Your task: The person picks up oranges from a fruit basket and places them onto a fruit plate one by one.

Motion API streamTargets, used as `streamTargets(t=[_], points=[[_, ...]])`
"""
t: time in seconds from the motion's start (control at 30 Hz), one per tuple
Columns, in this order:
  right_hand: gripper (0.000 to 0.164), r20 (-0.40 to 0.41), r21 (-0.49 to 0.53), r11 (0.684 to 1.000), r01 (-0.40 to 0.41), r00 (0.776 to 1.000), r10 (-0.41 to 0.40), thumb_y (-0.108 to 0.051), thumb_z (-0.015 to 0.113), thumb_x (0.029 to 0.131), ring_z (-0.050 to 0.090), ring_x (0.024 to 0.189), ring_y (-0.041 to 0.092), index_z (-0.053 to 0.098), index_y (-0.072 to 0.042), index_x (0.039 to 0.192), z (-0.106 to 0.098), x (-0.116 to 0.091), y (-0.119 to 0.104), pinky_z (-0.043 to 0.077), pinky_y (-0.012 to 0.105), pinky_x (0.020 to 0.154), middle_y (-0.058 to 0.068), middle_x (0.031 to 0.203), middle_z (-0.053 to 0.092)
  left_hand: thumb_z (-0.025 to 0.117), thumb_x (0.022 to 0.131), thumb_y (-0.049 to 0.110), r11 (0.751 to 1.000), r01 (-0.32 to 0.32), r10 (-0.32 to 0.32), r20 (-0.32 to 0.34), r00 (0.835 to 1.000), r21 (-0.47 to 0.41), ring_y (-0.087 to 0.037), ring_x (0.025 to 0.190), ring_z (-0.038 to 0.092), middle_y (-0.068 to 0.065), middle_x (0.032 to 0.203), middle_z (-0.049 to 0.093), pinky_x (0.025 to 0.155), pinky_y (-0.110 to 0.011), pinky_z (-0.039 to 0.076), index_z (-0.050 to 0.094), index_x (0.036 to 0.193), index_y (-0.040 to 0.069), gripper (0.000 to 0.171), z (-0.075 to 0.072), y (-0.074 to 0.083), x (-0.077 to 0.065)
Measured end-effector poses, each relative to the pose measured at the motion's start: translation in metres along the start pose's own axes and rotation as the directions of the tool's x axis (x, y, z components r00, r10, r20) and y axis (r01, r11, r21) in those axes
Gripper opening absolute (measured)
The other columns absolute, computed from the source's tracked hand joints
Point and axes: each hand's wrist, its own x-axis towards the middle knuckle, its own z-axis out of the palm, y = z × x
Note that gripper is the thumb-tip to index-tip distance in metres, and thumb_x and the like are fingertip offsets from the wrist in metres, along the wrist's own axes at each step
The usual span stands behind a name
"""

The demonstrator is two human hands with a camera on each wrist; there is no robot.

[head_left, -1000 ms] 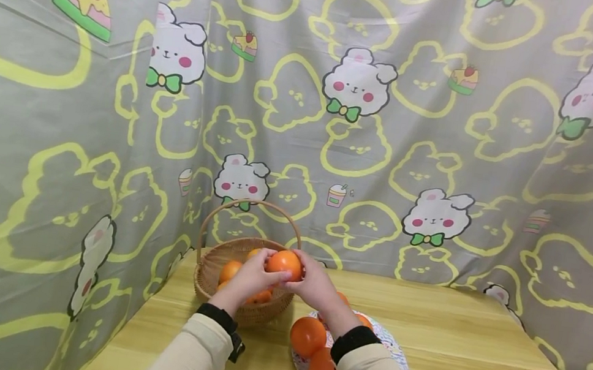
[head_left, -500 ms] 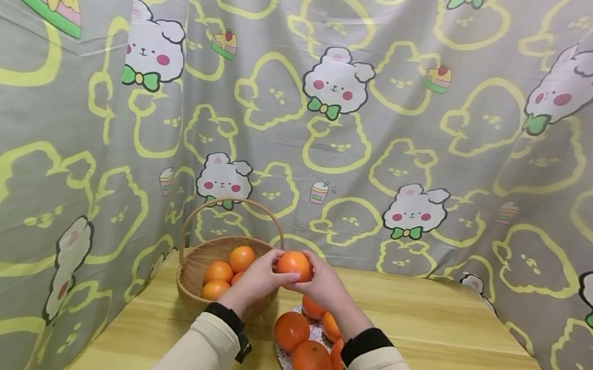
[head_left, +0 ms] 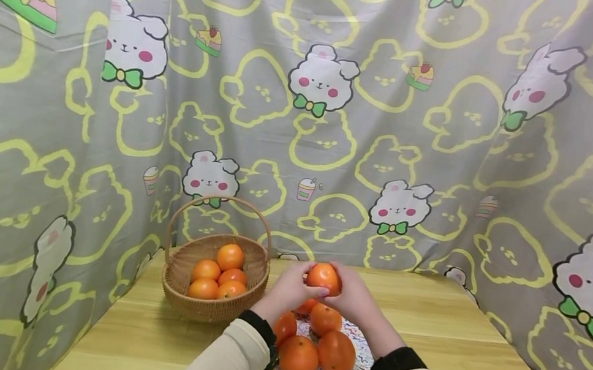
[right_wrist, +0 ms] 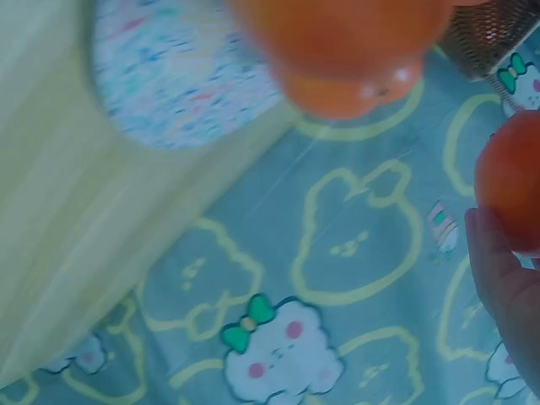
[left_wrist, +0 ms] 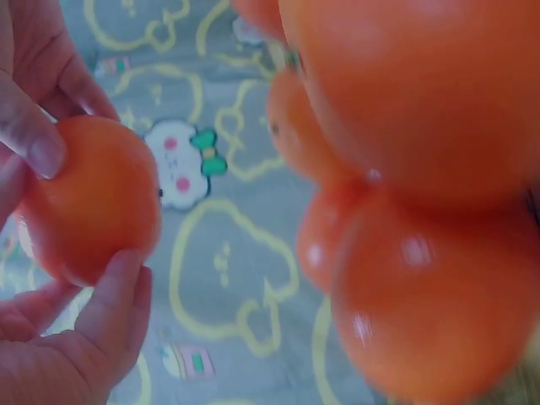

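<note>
Both hands hold one orange (head_left: 325,278) between them, above the far part of a speckled plate (head_left: 361,356). Fingers of the left hand (head_left: 290,287) curl round its left side, and the right hand (head_left: 353,297) grips the right side. In the left wrist view fingertips press into the orange (left_wrist: 93,198) from above and below. Several more oranges (head_left: 337,353) lie on the plate under the wrists. To the left stands a wicker basket (head_left: 211,309) with an arched handle and several oranges (head_left: 230,257) inside. The right wrist view catches the held orange (right_wrist: 510,181) at its edge.
A light wooden table (head_left: 453,352) bears the basket and plate. Grey cloth (head_left: 280,140) printed with rabbits and yellow outlines hangs behind it and along both sides. In the left wrist view, large oranges (left_wrist: 439,295) fill the right part.
The two hands have carried the orange from in front of the basket rightward over the plate. The head view has turned right, and the basket's oranges are now uncovered.
</note>
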Motion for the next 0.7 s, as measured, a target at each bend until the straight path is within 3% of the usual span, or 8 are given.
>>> streamTargets(t=[0.13, 0.3, 0.43, 0.6, 0.7], points=[[0.064, 0.002, -0.02, 0.998, -0.054, 0.999, 0.054, -0.014, 0.08, 0.066, 0.054, 0.094, 0.025, 0.051, -0.003, 0.122, -0.009, -0.011, 0.018, 0.048, 0.042, 0.079, 0.012, 0.109, 0.056, 0.076, 0.074, 0.028, 0.996, -0.007, 0.006, 0.006, 1.0, 0.091, -0.018, 0.092, 0.056, -0.005, 0.106, 0.058, 0.076, -0.032, 0.048, 0.054, 0.117, 0.009, 0.052, 0.024, 0.011, 0.002], [0.062, 0.002, -0.082, 0.991, -0.109, 0.994, 0.109, -0.012, 0.08, 0.065, 0.053, 0.09, 0.024, 0.052, -0.001, 0.12, -0.015, -0.023, 0.037, 0.048, 0.041, 0.075, 0.012, 0.104, 0.056, 0.076, 0.074, 0.029, 0.976, 0.046, -0.055, 0.038, 0.998, 0.213, -0.017, 0.084, 0.052, -0.004, 0.097, 0.055, 0.072, -0.031, 0.047, 0.053, 0.116, 0.01, 0.052, 0.05, 0.023, 0.004], [0.062, 0.012, -0.107, 0.986, -0.131, 0.991, 0.133, -0.01, 0.079, 0.064, 0.053, 0.088, 0.026, 0.052, 0.002, 0.119, -0.02, -0.033, 0.046, 0.047, 0.041, 0.074, 0.015, 0.102, 0.056, 0.075, 0.075, 0.028, 0.97, 0.068, -0.089, 0.081, 0.993, 0.233, -0.015, 0.083, 0.053, -0.001, 0.098, 0.057, 0.072, -0.031, 0.048, 0.052, 0.12, 0.012, 0.053, 0.063, 0.025, 0.003], [0.063, -0.001, -0.116, 0.982, -0.151, 0.988, 0.152, -0.009, 0.082, 0.06, 0.052, 0.088, 0.028, 0.054, 0.004, 0.116, -0.024, -0.045, 0.057, 0.047, 0.044, 0.076, 0.016, 0.1, 0.056, 0.072, 0.078, 0.025, 0.972, 0.017, -0.053, 0.149, 0.987, 0.233, -0.011, 0.077, 0.054, 0.002, 0.092, 0.059, 0.07, -0.028, 0.047, 0.051, 0.117, 0.013, 0.046, 0.078, 0.023, 0.001], [0.063, 0.01, -0.122, 0.979, -0.162, 0.986, 0.164, -0.011, 0.083, 0.058, 0.052, 0.087, 0.026, 0.055, 0.003, 0.113, -0.022, -0.051, 0.066, 0.046, 0.044, 0.077, 0.014, 0.099, 0.057, 0.072, 0.078, 0.021, 0.964, -0.031, -0.014, 0.165, 0.986, 0.266, -0.01, 0.072, 0.052, 0.003, 0.086, 0.059, 0.067, -0.026, 0.046, 0.056, 0.107, 0.012, 0.034, 0.086, 0.021, -0.001]])
